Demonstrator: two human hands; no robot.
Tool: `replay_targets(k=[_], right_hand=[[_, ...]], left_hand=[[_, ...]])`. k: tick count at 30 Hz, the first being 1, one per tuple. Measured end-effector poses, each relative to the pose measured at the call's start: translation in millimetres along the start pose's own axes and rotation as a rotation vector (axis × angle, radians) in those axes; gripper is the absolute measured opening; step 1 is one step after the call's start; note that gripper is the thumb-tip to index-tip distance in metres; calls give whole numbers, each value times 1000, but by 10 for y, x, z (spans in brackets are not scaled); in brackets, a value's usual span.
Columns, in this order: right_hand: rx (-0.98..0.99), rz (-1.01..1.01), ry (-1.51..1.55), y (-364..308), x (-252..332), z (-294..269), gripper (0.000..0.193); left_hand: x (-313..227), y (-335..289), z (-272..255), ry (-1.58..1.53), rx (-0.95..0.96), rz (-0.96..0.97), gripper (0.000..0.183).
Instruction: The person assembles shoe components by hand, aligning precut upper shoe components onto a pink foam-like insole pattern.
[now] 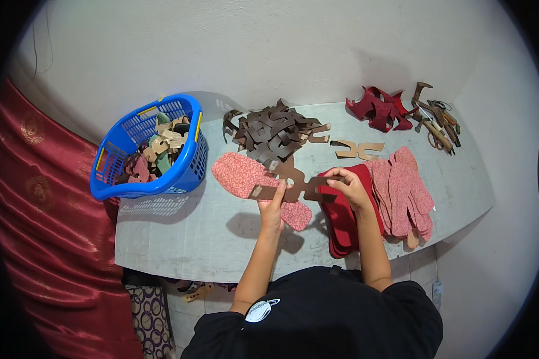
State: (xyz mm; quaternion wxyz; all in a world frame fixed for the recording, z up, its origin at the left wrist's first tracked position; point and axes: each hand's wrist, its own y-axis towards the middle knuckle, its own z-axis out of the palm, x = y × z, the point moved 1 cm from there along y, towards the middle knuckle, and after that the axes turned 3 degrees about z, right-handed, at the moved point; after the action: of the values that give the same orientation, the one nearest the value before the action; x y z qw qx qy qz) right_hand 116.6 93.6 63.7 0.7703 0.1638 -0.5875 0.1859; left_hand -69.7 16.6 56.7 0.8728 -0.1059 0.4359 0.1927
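Okay, left hand (272, 214) and right hand (356, 191) fingers both pinch the brown X-shaped strap piece (293, 192), lengthwise sideways between them.

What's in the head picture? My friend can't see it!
A left hand and a right hand hold an X-shaped brown piece above a grey table. On it lie a brown pile, pink pieces, a red stack and tools, with a blue basket at left.

A grey table (173, 245) carries basket (193, 163), brown cutouts (273, 133) — and tools (437, 130).
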Motion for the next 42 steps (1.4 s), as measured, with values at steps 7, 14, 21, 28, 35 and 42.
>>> replay_targets(k=[7, 14, 21, 28, 35, 42], right_hand=[[85, 63, -53, -286, 129, -80, 19], [290, 96, 9, -391, 81, -42, 27], [399, 23, -35, -527, 117, -9, 27], [442, -169, -334, -603, 239, 108, 30], [286, -248, -576, -642, 312, 97, 28], [22, -323, -722, -744, 454, -18, 28]], left_hand=[[37, -108, 81, -52, 125, 7, 48], [0, -220, 143, -14, 153, -151, 51], [119, -178, -42, -243, 228, -557, 42], [215, -252, -9, -382, 279, -679, 37], [137, -316, 169, -40, 141, -433, 34], [294, -289, -9, 254, 262, -277, 50]])
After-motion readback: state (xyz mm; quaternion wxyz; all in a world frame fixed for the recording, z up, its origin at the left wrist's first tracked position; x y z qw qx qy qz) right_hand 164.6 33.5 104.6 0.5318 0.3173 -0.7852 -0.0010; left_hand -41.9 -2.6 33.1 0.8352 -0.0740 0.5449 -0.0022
